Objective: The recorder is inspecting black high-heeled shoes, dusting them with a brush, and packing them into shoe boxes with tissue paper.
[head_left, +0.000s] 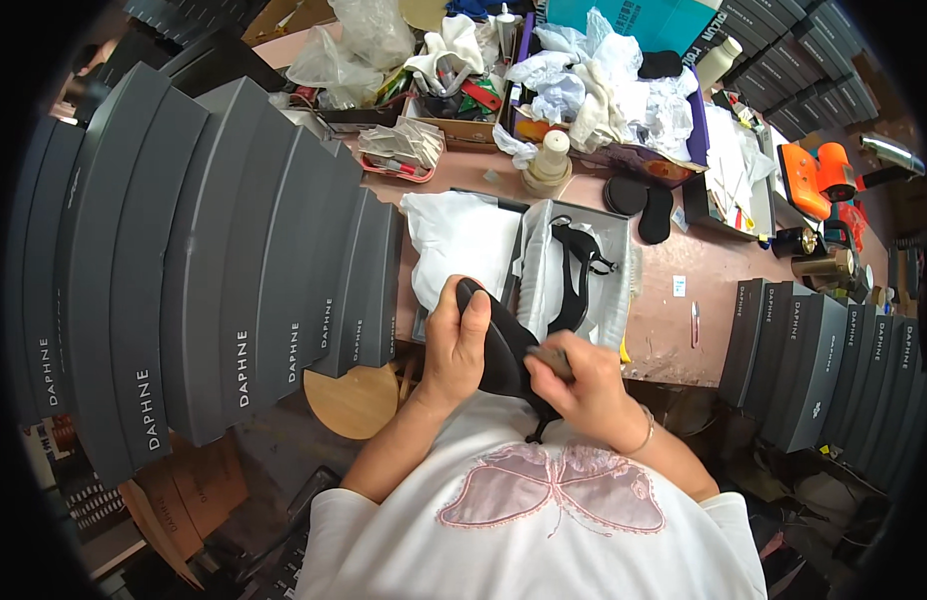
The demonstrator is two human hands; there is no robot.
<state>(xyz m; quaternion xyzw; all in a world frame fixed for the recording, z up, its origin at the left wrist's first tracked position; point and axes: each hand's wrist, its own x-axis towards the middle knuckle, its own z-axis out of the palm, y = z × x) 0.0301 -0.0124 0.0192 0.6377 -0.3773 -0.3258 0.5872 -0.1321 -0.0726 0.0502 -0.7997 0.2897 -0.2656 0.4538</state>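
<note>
Close to my body, my left hand is wrapped around one end of a black shoe, its thumb pressed on the shoe. My right hand is closed on a small grey-brown block that meets the shoe's surface; the block's exact kind is unclear. A thin strap or heel part of the shoe hangs below my right hand. Just beyond, a second black strappy shoe lies in an open shoebox lined with white paper. Beside it, white tissue paper covers the box lid.
Tall stacks of dark grey shoeboxes stand at my left, with more shoeboxes at right. Along the back are a purple box of crumpled paper, a bottle, a tool box and an orange device. A pen lies right.
</note>
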